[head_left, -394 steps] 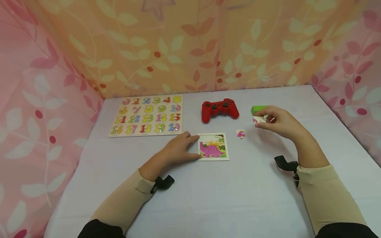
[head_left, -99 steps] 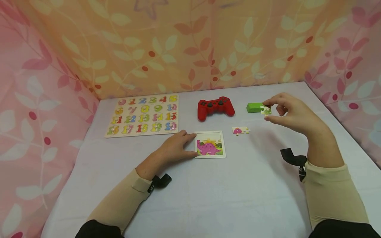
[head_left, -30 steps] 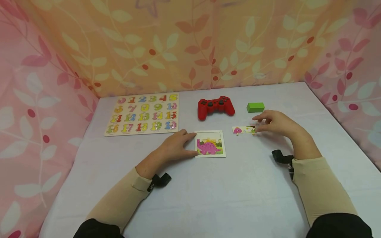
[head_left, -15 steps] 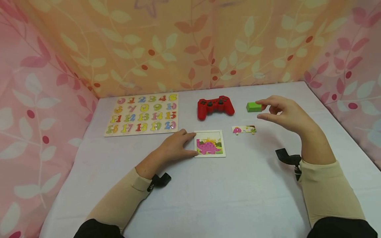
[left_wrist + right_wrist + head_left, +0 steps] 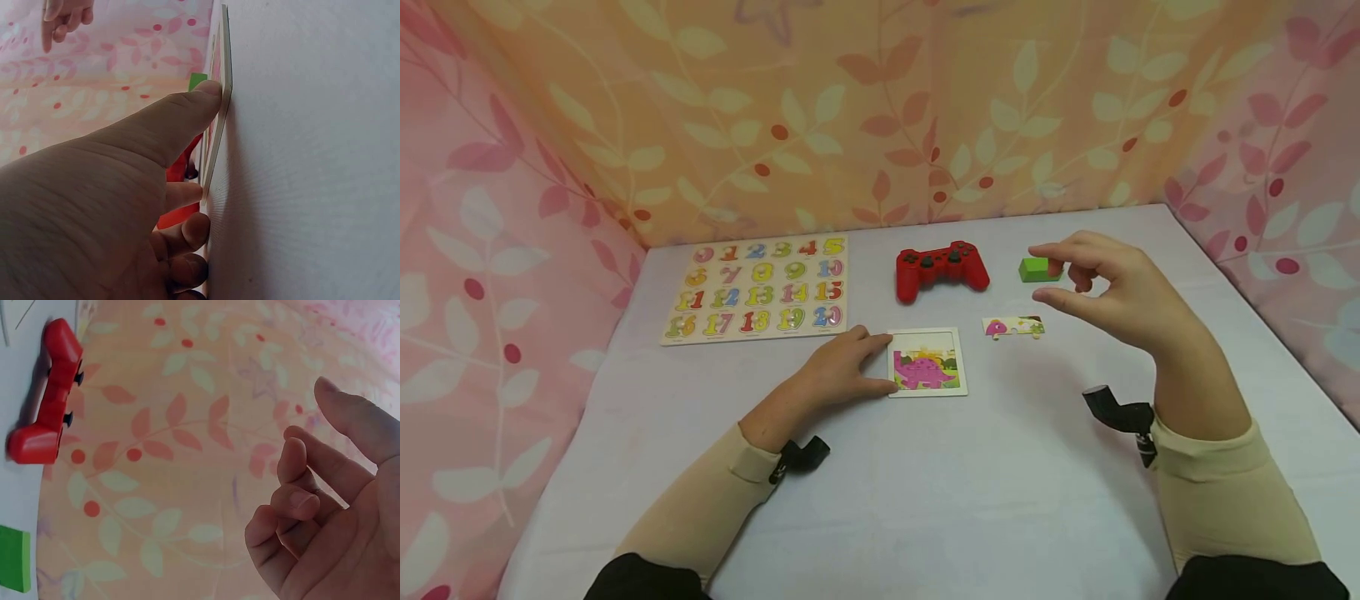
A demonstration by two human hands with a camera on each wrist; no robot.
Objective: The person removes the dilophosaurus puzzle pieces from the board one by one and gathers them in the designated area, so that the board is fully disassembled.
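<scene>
My left hand (image 5: 829, 377) holds the left side of a small white-framed jigsaw puzzle tray (image 5: 963, 367), thumb and index finger at its two left corners. A pink dinosaur picture fills the tray's lower part, and a pale strip shows along its top. Right of the tray lies a short row of jigsaw pieces (image 5: 1013, 327) with a pink head and green scenery. Above and right of that row, my right hand (image 5: 1123, 287) hovers with nothing in it, thumb and index apart. Its fingers partly cover a green block (image 5: 1033, 270) behind them.
A red game controller (image 5: 943, 268) lies behind the tray. At the back left is a number puzzle board (image 5: 756, 292) with coloured numerals. Patterned curtains (image 5: 880, 117) close off the back and both sides of the white-covered table.
Over the earlier frames, the row grew as my right hand set down a piece it had pinched. Since then that hand has let go and lifted away. The left hand stays at the tray.
</scene>
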